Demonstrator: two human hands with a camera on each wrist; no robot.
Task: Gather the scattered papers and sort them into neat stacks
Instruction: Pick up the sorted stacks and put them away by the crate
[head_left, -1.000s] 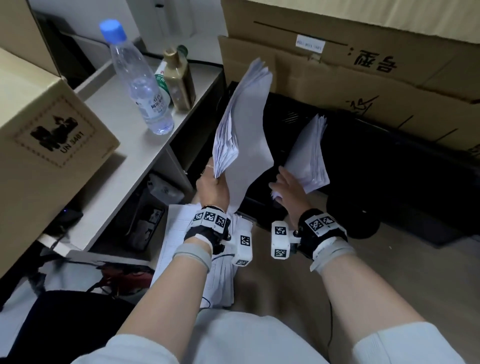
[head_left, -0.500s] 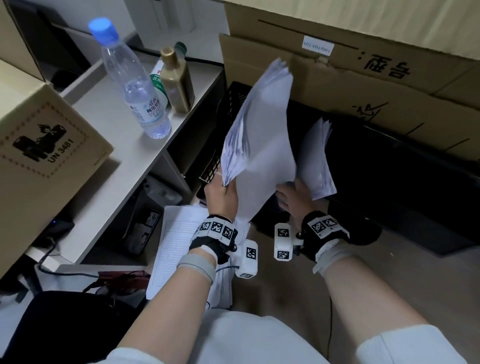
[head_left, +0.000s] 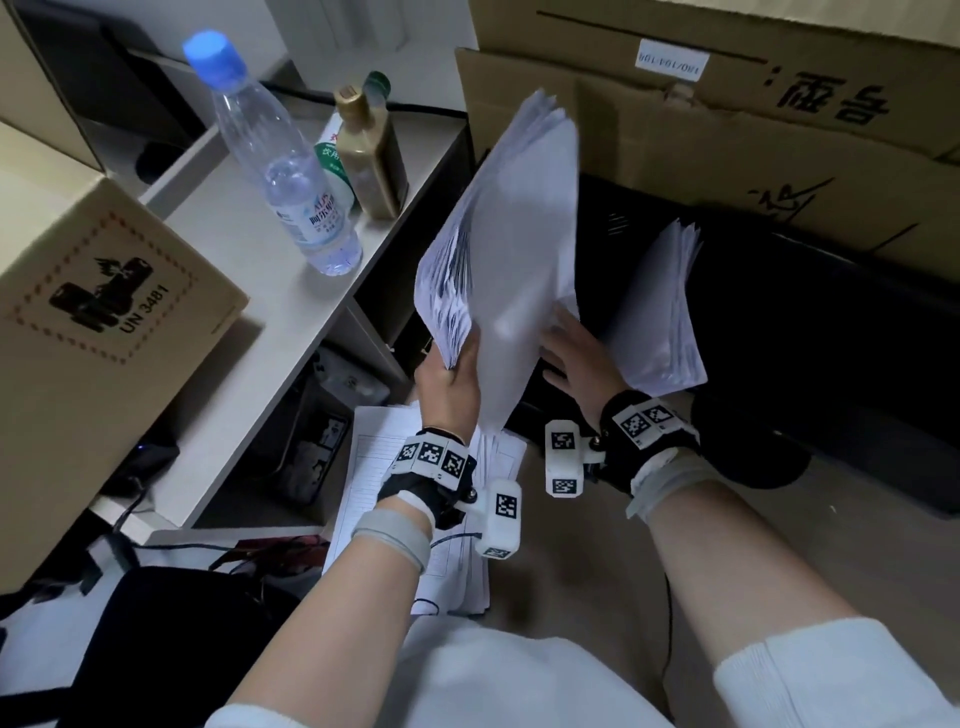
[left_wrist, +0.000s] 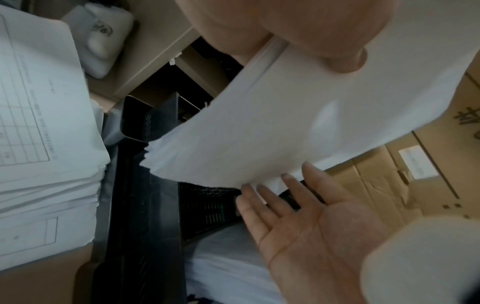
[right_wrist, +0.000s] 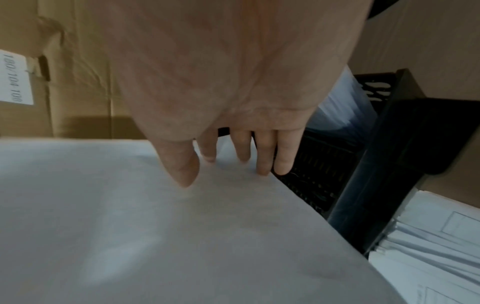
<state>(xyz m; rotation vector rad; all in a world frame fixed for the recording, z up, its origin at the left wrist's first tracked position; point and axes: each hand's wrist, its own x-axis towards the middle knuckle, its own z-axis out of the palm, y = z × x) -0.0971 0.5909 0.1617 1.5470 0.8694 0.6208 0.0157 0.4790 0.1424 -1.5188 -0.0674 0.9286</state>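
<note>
Both hands are being kept at one thick sheaf of white papers (head_left: 511, 270), raised upright above the black tray (head_left: 810, 332). At its lower corner the sheaf is being gripped by the left hand (head_left: 452, 387), thumb on one face and fingers hidden behind. Its blank face is being touched by the right hand (head_left: 579, 358), which is being held flat with fingers (right_wrist: 262, 156) straight and slightly spread, gripping nothing. A second bundle of sheets (head_left: 657, 306) is being propped inside the black tray, just right of the right hand. A printed stack of forms (head_left: 384, 467) is being left on the floor under the left wrist. On the pale shelf (head_left: 249, 332) at the left, a water bottle (head_left: 280, 171) and a small gold-capped bottle (head_left: 371, 156) are being kept upright, near a cardboard box (head_left: 93, 332).
</note>
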